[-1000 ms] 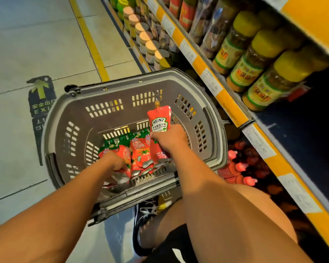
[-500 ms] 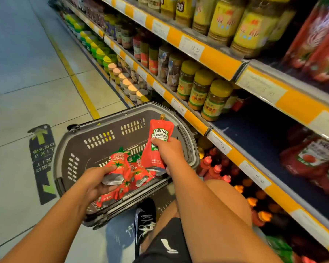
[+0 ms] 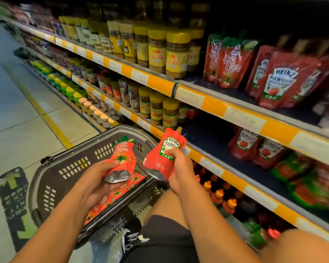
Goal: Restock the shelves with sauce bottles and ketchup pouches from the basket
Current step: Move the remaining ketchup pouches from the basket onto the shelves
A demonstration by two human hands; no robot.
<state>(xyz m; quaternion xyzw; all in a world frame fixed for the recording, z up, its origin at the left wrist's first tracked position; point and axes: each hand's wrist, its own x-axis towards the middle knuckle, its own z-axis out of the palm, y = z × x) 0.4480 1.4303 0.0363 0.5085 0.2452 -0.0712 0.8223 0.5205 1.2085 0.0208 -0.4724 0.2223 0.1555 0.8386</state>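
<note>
Gripping pouches | hands: left (image 3: 95, 179) tomato pouch (image 3: 122, 160) | right (image 3: 180, 171) Heinz pouch (image 3: 167, 152) (above basket (image 3: 51, 179))

"HEINZ" — pouch (image 3: 166, 154); perhaps "EXIT" — floor sticker (image 3: 13, 204)

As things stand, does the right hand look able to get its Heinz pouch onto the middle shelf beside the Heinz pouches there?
Probably yes. The right hand holds its Heinz pouch just before the middle shelf, whose dark surface lies bare between the yellow-lidded jars and the shelved Heinz pouches.

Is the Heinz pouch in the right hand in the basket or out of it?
Out. The right hand grips the Heinz pouch raised above the basket rim, beside the shelf edge, not yet on a shelf.
</note>
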